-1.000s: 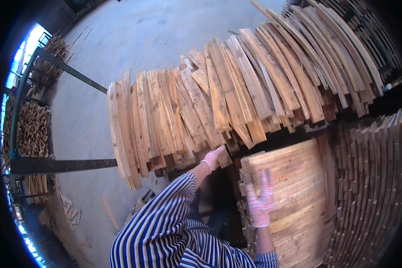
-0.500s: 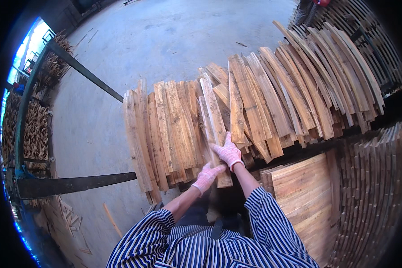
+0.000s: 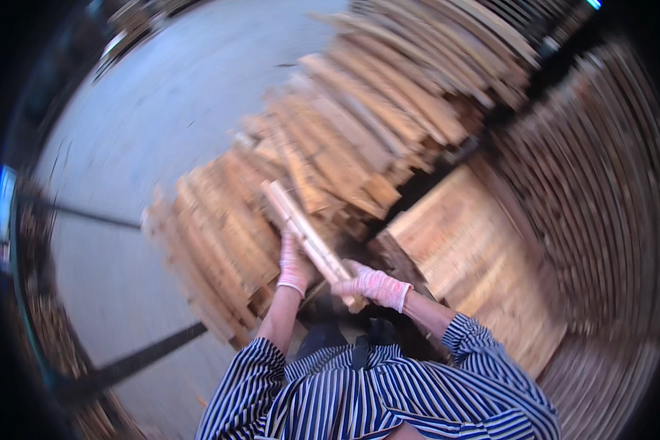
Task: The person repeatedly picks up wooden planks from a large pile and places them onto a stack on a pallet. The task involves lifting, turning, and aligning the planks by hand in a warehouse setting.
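In front of my body I hold narrow wooden boards (image 3: 301, 227), lying together and tilted with their far end to the left. My left hand (image 3: 294, 264), in a pinkish knit glove, is closed on their left side around mid-length. Near the close end, my right hand (image 3: 378, 284), gloved alike, wraps them from the right. How many boards are in my grip cannot be made out through the blur. Just beyond my hands runs a long row of loose boards (image 3: 213, 220), leaning and overlapping.
At my right lies a stack of wide, pale wood panels (image 3: 484, 257). Tall, dense stacks of thin boards (image 3: 579, 191) curve along the right side. Dark metal bars (image 3: 139, 356) jut in from the left above the grey concrete floor (image 3: 176, 88).
The view has swung to the right. My hands have lifted boards off the row and drawn them toward me; my right hand has shifted to their near end.
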Tool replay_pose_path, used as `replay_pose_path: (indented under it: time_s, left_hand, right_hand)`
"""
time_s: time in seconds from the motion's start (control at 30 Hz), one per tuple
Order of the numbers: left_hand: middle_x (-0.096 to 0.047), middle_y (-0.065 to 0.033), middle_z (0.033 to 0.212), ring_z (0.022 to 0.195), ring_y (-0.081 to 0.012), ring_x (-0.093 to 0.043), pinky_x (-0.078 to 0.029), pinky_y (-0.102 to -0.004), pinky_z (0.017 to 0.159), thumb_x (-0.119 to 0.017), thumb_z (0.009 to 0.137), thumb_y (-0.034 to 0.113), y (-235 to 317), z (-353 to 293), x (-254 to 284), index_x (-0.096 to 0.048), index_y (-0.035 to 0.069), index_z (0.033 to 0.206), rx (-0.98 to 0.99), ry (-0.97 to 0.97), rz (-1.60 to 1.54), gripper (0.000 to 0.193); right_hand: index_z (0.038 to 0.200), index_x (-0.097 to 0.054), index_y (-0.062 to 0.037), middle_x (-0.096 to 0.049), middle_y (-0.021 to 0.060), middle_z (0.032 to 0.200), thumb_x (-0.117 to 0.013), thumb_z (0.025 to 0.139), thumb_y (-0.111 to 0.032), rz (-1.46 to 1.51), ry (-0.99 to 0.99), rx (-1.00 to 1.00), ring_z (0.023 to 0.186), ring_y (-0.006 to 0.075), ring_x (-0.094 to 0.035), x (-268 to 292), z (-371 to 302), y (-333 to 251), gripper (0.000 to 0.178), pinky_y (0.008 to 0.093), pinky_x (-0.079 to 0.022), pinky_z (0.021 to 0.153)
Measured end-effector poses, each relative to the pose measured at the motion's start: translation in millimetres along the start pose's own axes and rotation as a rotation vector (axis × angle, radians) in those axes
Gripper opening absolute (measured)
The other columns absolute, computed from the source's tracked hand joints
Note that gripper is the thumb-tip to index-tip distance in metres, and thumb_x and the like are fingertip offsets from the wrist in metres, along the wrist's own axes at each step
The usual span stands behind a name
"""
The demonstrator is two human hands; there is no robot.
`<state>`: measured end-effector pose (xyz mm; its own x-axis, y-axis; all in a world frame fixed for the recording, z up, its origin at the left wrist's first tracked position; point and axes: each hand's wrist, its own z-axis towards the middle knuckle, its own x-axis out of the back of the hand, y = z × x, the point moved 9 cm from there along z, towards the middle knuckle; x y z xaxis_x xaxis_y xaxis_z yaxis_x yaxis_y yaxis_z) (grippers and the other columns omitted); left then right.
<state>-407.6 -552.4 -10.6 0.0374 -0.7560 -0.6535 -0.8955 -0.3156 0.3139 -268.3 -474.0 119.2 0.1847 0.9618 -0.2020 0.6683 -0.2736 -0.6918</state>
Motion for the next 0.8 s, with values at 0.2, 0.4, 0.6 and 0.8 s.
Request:
replay_pose_path:
  time_s: [0.2,0.4,0.6,0.8]
  left_hand:
    - [-0.05,-0.015,0.145,0.127,-0.0299,-0.053,-0.043,-0.0464,0.109,-0.046,0.1,0.062,-53.2,-45.8,-145.8,-0.036,0.012,0.153,-0.147,-0.108,0.127,0.073]
    - [-0.051,-0.0153,0.143,0.127,-0.0275,-0.053,-0.043,-0.0426,0.11,-0.06,0.097,0.054,-176.5,-131.1,-299.2,-0.041,0.006,0.149,-0.15,-0.427,0.635,0.074]
    - [-0.063,-0.0145,0.126,0.108,-0.0222,-0.062,-0.051,-0.0335,0.097,-0.081,0.084,0.044,-221.0,-116.9,-350.2,-0.045,-0.002,0.145,-0.154,-0.76,1.177,0.084]
    - [-0.053,-0.0194,0.146,0.134,-0.0333,-0.052,-0.043,-0.0431,0.112,-0.094,0.063,0.039,-305.6,-116.4,-310.8,-0.044,0.005,0.148,-0.117,-0.971,2.197,0.104]
  right_hand:
    - [0.157,-0.018,0.0018,-0.047,0.0281,0.146,-0.083,0.071,-0.052,-0.553,0.203,0.213,0.135,0.0355,-0.05,86.3,-127.0,43.9,0.121,0.0394,-0.04,0.113]
    - [0.154,-0.024,0.0046,-0.047,0.0322,0.142,-0.07,0.081,-0.062,-0.264,0.888,0.518,0.126,0.04,-0.055,161.8,-224.6,3.0,0.109,0.0419,-0.046,0.108]
    - [0.148,-0.04,0.0027,-0.061,0.0247,0.131,-0.082,0.07,-0.043,-0.103,1.057,0.201,0.117,0.0315,-0.062,247.4,-388.7,132.6,0.1,0.0369,-0.05,0.102]
    - [0.147,-0.049,-0.0182,-0.055,0.0164,0.143,-0.084,0.064,-0.037,-0.657,1.18,-0.499,0.137,0.0323,-0.048,291.2,-544.1,366.9,0.092,0.0449,-0.029,0.121]
